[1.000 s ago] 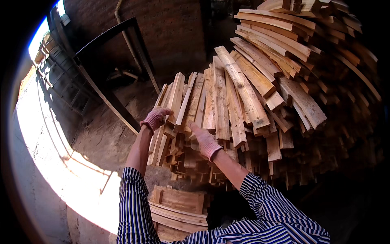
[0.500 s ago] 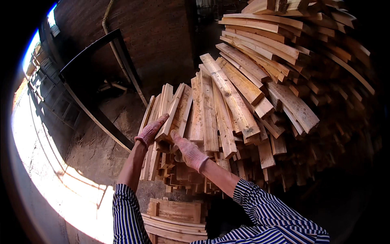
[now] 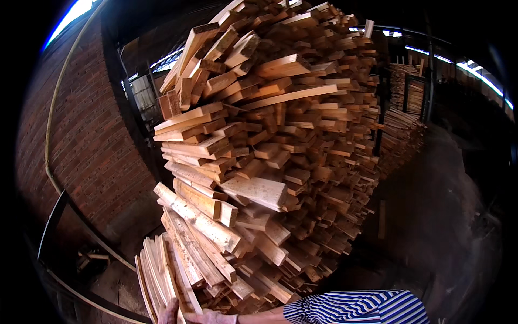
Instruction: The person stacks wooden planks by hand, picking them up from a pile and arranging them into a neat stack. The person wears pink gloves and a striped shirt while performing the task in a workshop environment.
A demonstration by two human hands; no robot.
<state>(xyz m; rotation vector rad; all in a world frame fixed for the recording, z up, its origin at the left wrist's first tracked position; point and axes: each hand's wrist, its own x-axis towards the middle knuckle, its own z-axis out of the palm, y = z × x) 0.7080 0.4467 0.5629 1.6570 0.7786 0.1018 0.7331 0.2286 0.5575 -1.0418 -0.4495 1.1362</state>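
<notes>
At the lower edge, partly cut off, my left hand (image 3: pixel 169 313) in a pinkish work glove lies against the near end of a wooden board (image 3: pixel 184 282). My gloved right hand (image 3: pixel 215 317) presses the same board from its other side, so the board sits between the two hands. Most of the fingers are out of the picture. The board lies among several narrow boards (image 3: pixel 152 272) at the low front end of a large woodpile (image 3: pixel 302 178). My right forearm, in a striped sleeve (image 3: pixel 356 308), reaches in from the right.
Stacked board ends jut out unevenly up the pile. A brick wall (image 3: pixel 91 129) with a yellowish pipe (image 3: pixel 49 124) stands at the left, above a dark metal frame (image 3: pixel 54 227). More stacked wood (image 3: pixel 402 135) stands at the far right, beyond a bare floor (image 3: pixel 421 216).
The view has swung up and to the right, showing much more of the woodpile. Both hands now sit at the lower edge, still at the boards on the pile's left end.
</notes>
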